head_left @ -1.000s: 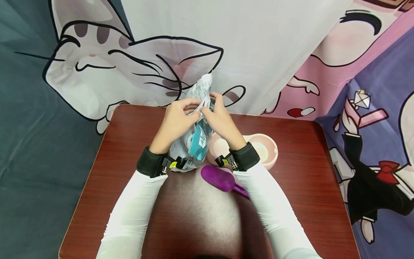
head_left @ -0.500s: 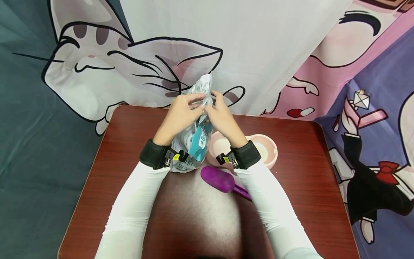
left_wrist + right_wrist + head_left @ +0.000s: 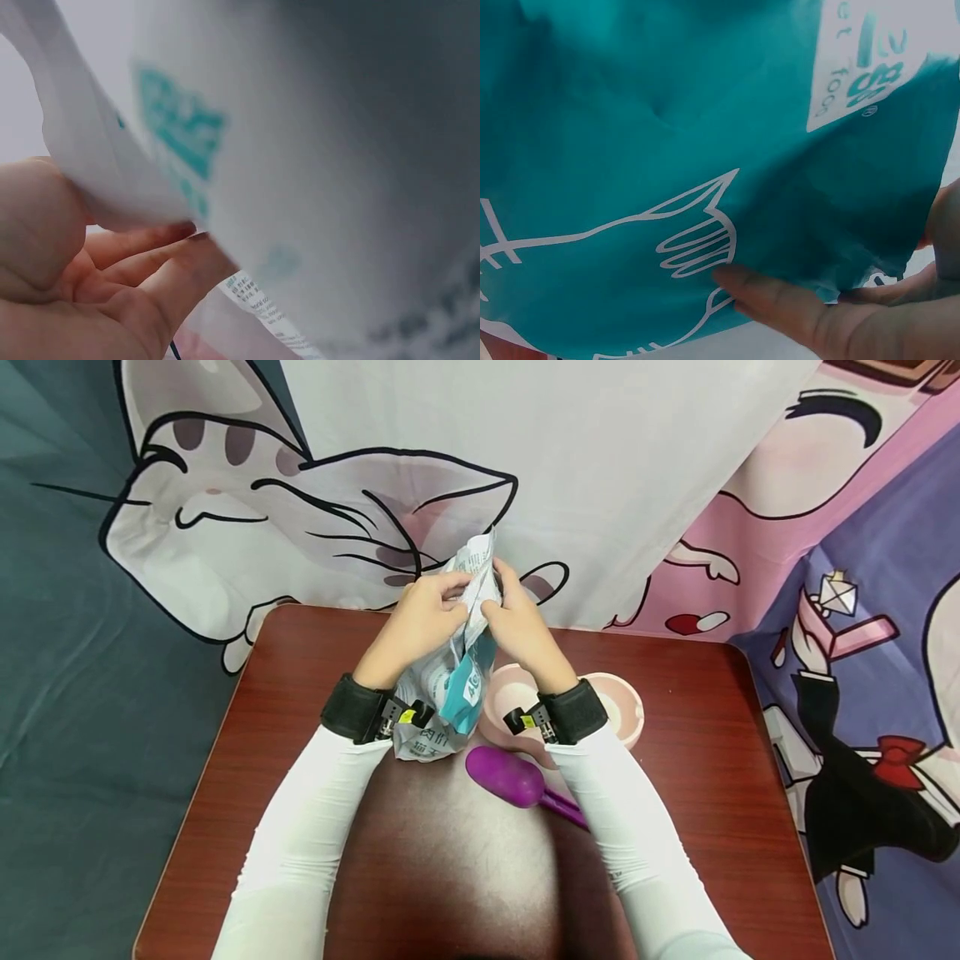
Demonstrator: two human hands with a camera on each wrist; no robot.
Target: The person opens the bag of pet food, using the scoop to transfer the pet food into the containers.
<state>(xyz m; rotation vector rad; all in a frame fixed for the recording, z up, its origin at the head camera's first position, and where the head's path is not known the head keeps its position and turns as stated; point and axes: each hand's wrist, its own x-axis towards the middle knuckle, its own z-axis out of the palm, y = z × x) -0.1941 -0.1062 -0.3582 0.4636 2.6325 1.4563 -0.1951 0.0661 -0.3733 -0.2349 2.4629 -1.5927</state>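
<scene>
A white and teal pet food bag stands upright near the table's back edge. From its left side my left hand pinches the upper part between thumb and fingers. On the other side my right hand grips the upper edge, thumb in front. In the left wrist view the blurred white side of the bag fills much of the picture, above the hand's curled fingers. The right wrist view has the bag's teal face with a white outline drawing, and a fingertip touching it. The bag's contents are hidden.
A purple scoop lies in front of the bag, its handle reaching under the right forearm. Behind the right wrist sits a pink double bowl, partly covered. The brown table meets a printed cloth at its back edge.
Both hands have shifted slightly to the right at the bag's top. More of the white upper part now shows between them. The scoop and the bowl stay in place.
</scene>
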